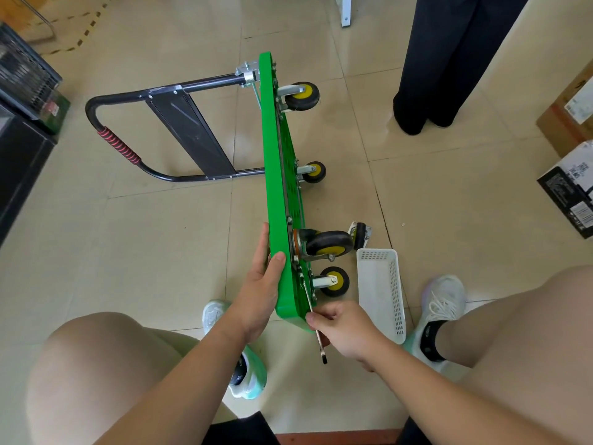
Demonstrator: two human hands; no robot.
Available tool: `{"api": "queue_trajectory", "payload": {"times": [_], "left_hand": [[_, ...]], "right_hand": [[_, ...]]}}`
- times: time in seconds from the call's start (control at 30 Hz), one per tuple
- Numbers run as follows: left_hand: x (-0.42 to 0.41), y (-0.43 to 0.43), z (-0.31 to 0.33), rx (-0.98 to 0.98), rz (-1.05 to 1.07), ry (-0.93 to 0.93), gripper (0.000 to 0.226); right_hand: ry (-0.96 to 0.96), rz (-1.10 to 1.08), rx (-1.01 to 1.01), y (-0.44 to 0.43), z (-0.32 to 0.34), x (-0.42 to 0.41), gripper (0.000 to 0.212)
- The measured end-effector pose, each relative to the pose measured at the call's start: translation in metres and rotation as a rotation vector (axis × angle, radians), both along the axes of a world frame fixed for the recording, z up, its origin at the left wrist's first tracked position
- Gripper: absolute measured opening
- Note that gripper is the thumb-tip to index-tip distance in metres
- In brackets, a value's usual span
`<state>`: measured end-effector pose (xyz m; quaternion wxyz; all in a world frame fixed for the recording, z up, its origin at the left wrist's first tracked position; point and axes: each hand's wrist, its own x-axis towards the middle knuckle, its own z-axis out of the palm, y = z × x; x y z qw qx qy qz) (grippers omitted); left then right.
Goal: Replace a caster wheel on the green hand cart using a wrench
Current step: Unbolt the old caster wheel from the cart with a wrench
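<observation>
Green hand cart (278, 175) stands on its long edge on the floor, black handle (134, 136) folded out left, underside facing right. Four black-and-yellow casters (327, 244) stick out sideways. A loose caster wheel (361, 235) lies on the floor just beside them. Flat metal wrench (321, 345) sits at the near corner's mount.

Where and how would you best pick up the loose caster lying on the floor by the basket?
Grip the loose caster across its black wheel, coming from above. It lies beside the basket with the wheel's tread up and exposed; its metal plate sits low and is partly hidden.
</observation>
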<state>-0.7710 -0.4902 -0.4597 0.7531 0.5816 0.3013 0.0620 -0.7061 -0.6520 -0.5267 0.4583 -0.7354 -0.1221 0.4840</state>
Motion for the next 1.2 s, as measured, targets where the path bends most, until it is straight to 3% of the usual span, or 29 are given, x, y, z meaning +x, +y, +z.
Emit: {"api": "queue_trajectory", "payload": {"times": [0.43,0.87,1.03,1.2], "left_hand": [[0.001,0.0,0.001,-0.009,0.002,0.011,0.059],[0.001,-0.001,0.002,0.0,-0.004,0.018,0.059],[0.001,-0.001,0.003,-0.007,-0.004,0.022,0.06],[0.0,-0.002,0.003,-0.006,-0.006,0.021,0.061]], "right_hand": [[-0.154,0.128,-0.046,0.013,-0.026,0.021,0.027],[-0.205,0.093,-0.116,0.009,-0.034,0.026,0.026],[-0.12,0.056,-0.105,-0.002,-0.021,0.015,0.022],[0.115,-0.027,0.011,-0.005,-0.007,0.003,0.013]]}}
